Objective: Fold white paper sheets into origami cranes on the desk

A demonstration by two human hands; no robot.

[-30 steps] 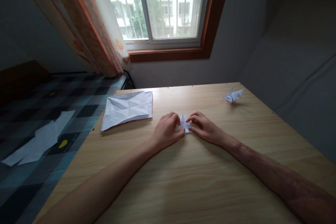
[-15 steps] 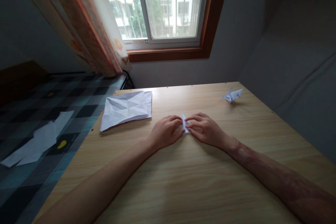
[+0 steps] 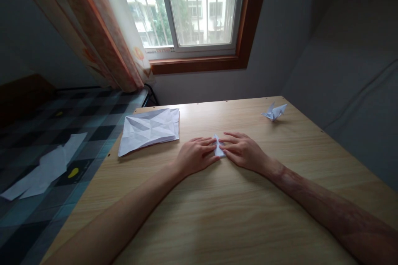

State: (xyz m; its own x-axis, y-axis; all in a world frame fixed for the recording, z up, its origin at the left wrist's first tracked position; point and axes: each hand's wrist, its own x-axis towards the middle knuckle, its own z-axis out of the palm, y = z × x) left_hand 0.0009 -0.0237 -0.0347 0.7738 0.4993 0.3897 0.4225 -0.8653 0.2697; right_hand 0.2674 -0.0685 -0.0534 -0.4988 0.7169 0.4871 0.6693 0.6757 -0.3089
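Note:
A small white folded paper piece (image 3: 218,148) lies on the wooden table (image 3: 217,211), its pointed tip showing between my two hands. My left hand (image 3: 194,156) rests on the table at its left side, fingers stretched flat, their tips pressing its edge. From the other side my right hand (image 3: 244,152) lies flat too, fingers extended over the paper's right edge. Most of the piece is hidden under the fingertips. Neither hand grips anything.
A creased white sheet (image 3: 151,129) lies at the table's far left. A folded paper crane (image 3: 274,112) stands at the far right corner. Left of the table a checked bedcover holds paper scraps (image 3: 43,169). A window (image 3: 199,8) and curtain (image 3: 105,29) are behind.
Both hands went from pinching the upright paper piece with curled fingers to lying flat with fingers stretched out, pressing it down onto the table. The paper now stands lower.

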